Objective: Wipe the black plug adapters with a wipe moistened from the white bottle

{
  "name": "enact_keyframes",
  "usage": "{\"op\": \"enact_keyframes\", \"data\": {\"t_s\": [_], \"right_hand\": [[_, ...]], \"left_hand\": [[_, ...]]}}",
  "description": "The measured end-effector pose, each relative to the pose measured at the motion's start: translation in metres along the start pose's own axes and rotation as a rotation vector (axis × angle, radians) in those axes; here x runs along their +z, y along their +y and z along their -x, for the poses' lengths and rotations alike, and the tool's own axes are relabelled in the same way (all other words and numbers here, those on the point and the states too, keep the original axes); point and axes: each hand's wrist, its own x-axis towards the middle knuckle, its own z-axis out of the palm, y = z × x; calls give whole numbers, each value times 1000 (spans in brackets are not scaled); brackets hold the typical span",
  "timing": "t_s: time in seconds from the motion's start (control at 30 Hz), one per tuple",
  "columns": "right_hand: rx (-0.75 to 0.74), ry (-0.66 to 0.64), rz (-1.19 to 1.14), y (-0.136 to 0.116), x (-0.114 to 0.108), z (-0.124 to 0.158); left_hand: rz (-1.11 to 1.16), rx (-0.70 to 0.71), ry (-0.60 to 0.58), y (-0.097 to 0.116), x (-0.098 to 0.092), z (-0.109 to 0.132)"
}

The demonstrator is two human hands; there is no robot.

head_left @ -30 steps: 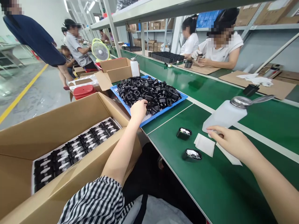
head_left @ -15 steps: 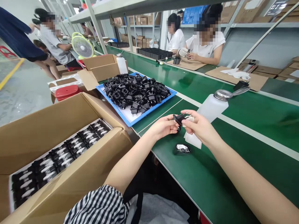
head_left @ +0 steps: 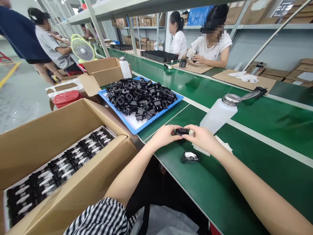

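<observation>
Between my two hands, a black plug housing [head_left: 182, 131] is held level, low over the green table. My left hand [head_left: 167, 135] closes thumb and fingers on its left end. My right hand [head_left: 201, 137] pinches the right end, with a small whitish piece [head_left: 191, 133] at the fingertips that I cannot make out. Just below the hands, another black housing [head_left: 190, 157] lies on the table, white and metal parts showing in its open face. White paper or cloth [head_left: 223, 144] lies partly under my right hand. A white pump bottle [head_left: 218, 116] stands tilted in view behind it.
A blue tray [head_left: 146, 124] heaped with black plugs [head_left: 141, 96] sits to the left. Nearer me, an open cardboard box [head_left: 102, 160] holds rows of black-and-white parts [head_left: 56, 169]. Across the green belt [head_left: 207, 86], co-workers handle small black parts. A shelf [head_left: 146, 11] runs overhead.
Both hands have come down a little towards the table. The plug housing was tilted with its pins showing; now it lies level between my fingers. The view has shifted slightly.
</observation>
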Motion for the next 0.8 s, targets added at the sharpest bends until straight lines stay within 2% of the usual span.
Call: {"op": "enact_keyframes", "data": {"t_s": [0.13, 0.27, 0.37, 0.47, 0.63, 0.7, 0.8], "right_hand": [[6, -74, 26, 4, -2, 0], [-7, -55, 11, 5, 0, 0], [-30, -58, -41, 4, 0, -1], [-29, -101, -71, 5, -1, -5], [-3, -192, -117, 10, -1, -13], [-12, -207, -71, 11, -1, -17], [-71, -213, 0, 9, -2, -22]], "left_hand": [[-49, -16, -12, 2, 0, -5], [-108, -23, -38, 4, -4, -9], [-234, -10, -56, 9, -8, -12], [-405, -25, -152, 22, -16, -16], [-586, -61, -462, 46, -29, -25], [-604, -110, -502, 53, -30, -29], [-642, -224, -486, 59, -25, -33]]}}
